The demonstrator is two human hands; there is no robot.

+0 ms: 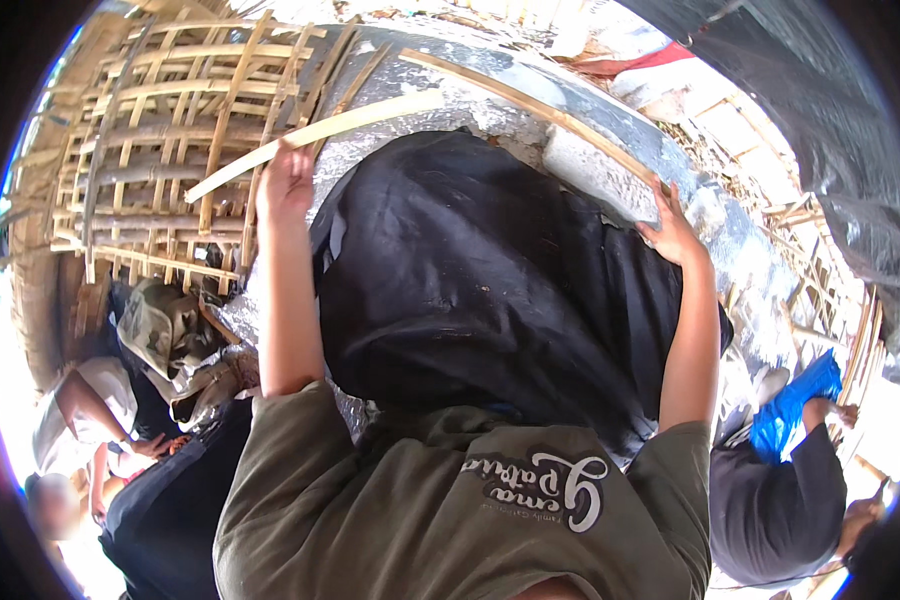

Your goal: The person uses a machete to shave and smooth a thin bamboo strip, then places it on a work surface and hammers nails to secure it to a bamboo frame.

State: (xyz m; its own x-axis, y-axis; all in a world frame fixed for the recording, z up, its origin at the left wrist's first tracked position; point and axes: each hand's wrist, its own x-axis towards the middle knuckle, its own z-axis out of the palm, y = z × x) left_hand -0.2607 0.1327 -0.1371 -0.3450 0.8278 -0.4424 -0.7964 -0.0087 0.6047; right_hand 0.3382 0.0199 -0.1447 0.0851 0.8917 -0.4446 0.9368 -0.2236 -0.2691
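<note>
A: First entry?
B: Pale strip point(370, 117), flat, bamboo by its look. Far left, its left end over the slatted panel point(155, 150), its right end over the grey ground point(395, 155).
A: Left hand?
B: Left hand point(288, 185): fingers closed on the pale strip, left of its middle.
A: Handling?
B: Probably light; stiff along its length, springy if bent. Likely smooth on the faces, sharp or splintery on the edges.
A: Where to hold?
B: Near the middle, for balance, by the flat faces; sliding fingers along an edge would risk a cut.
A: Second entry?
B: Brown strip point(530, 110), long and narrow, beyond the black cloth point(450, 260), slanting from far middle to right.
A: Right hand?
B: Right hand point(673, 235): open, fingers spread, fingertips at the strip's right end. Whether they press on it, cannot tell.
A: Handling?
B: Also light, by judgement; its length should make it swing if held by one end. Two spaced holds would steady it.
</note>
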